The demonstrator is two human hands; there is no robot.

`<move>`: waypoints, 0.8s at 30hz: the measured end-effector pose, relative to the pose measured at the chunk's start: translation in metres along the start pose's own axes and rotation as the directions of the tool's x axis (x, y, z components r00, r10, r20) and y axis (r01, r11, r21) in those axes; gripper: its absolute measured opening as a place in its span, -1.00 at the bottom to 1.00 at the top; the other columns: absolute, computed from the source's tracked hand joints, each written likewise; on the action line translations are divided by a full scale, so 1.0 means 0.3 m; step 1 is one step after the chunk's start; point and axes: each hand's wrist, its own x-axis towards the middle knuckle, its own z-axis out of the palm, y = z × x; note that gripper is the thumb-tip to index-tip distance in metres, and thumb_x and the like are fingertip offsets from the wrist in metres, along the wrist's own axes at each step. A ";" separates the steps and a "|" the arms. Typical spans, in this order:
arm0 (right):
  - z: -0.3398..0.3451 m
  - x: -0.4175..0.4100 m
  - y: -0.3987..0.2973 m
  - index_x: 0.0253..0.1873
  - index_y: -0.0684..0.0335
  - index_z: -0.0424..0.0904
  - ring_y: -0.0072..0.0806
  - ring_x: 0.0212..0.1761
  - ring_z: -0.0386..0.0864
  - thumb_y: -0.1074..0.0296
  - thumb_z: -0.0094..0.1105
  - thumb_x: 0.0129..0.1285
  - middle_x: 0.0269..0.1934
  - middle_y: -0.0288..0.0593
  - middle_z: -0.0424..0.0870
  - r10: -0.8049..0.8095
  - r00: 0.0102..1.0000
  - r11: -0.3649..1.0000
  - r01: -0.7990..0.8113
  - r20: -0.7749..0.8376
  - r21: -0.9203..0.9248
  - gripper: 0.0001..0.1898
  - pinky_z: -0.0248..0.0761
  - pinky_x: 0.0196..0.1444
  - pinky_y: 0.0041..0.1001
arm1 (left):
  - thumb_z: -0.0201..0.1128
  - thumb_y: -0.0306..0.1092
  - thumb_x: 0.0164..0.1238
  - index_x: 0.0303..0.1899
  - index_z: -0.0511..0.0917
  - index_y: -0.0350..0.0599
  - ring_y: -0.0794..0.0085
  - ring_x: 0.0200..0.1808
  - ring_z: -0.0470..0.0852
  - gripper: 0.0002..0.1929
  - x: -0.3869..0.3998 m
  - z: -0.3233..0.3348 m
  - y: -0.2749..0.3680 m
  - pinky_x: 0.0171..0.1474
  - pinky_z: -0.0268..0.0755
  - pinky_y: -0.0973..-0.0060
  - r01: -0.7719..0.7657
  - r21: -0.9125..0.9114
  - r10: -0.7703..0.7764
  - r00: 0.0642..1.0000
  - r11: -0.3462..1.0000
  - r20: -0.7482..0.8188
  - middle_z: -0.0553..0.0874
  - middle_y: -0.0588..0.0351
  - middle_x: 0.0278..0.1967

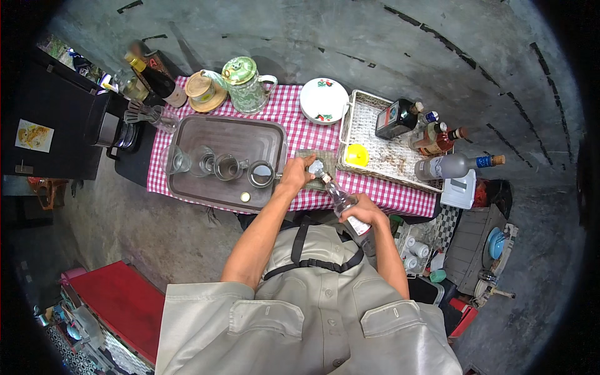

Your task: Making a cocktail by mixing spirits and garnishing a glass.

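Note:
My right hand [363, 210] is wrapped round a clear glass bottle [340, 199] with a label, held at a slant with its neck toward my left hand. My left hand [296, 174] pinches a small translucent object [316, 167] at the bottle's mouth; exactly what it is cannot be told. Beneath lies a folded checked cloth [329, 158]. Left of my left hand, a brown tray [197, 187] carries a glass mug of dark liquid [261, 174], another glass mug [228, 167], clear glasses [203, 161] and a round cap [245, 197].
A white wicker basket [384, 173] holds several bottles and a yellow bowl [357, 155]. White plates [324, 101], a green enamel pitcher [247, 89], a lidded container [200, 89] and a dark bottle [164, 84] stand along the wall. A red-topped surface [117, 304] is lower left.

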 end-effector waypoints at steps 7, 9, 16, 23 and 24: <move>0.000 -0.003 -0.003 -0.19 0.34 0.68 -0.38 -0.24 0.63 0.25 0.49 -0.38 -0.28 -0.11 0.73 -0.012 1.000 1.000 0.012 0.004 0.006 -0.49 0.44 -0.08 -0.42 | 0.45 -0.57 0.01 0.21 0.52 -0.07 0.15 0.20 0.59 -0.37 0.002 0.003 -0.006 0.25 0.45 0.39 -0.017 -0.007 0.017 1.000 1.000 -0.008 0.56 -0.02 0.19; -0.001 -0.005 -0.008 -0.20 0.35 0.67 -0.38 -0.24 0.63 0.24 0.49 -0.38 -0.28 -0.11 0.72 0.007 1.000 1.000 -0.007 0.000 0.000 -0.49 0.44 -0.09 -0.43 | 0.45 -0.57 0.00 0.21 0.52 -0.07 0.15 0.19 0.59 -0.37 0.001 0.004 -0.004 0.24 0.45 0.39 -0.008 -0.010 0.008 1.000 1.000 -0.006 0.56 -0.02 0.19; -0.001 -0.006 -0.006 -0.18 0.37 0.67 -0.37 -0.26 0.62 0.24 0.48 -0.39 -0.29 -0.10 0.72 -0.004 1.000 1.000 0.004 -0.010 -0.003 -0.47 0.44 -0.11 -0.43 | 0.46 -0.57 0.00 0.21 0.53 -0.04 0.14 0.19 0.58 -0.37 0.002 0.006 -0.005 0.24 0.45 0.39 0.007 -0.009 -0.007 1.000 1.000 -0.007 0.56 -0.01 0.19; 0.001 0.004 0.005 -0.19 0.36 0.68 -0.38 -0.26 0.62 0.24 0.49 -0.38 -0.29 -0.11 0.72 0.007 1.000 1.000 -0.007 -0.006 -0.002 -0.47 0.44 -0.11 -0.43 | 0.46 -0.56 -0.01 0.21 0.53 -0.03 0.14 0.20 0.58 -0.36 0.006 0.009 -0.017 0.26 0.44 0.39 -0.008 -0.001 0.008 1.000 1.000 -0.007 0.56 -0.01 0.19; 0.000 0.004 0.006 -0.19 0.36 0.68 -0.38 -0.26 0.62 0.24 0.49 -0.39 -0.30 -0.11 0.72 0.004 1.000 1.000 -0.004 -0.005 -0.002 -0.48 0.44 -0.11 -0.43 | 0.46 -0.57 0.00 0.21 0.52 -0.03 0.14 0.20 0.57 -0.36 0.005 0.008 -0.015 0.26 0.44 0.40 -0.009 0.001 0.009 1.000 1.000 -0.007 0.56 -0.02 0.19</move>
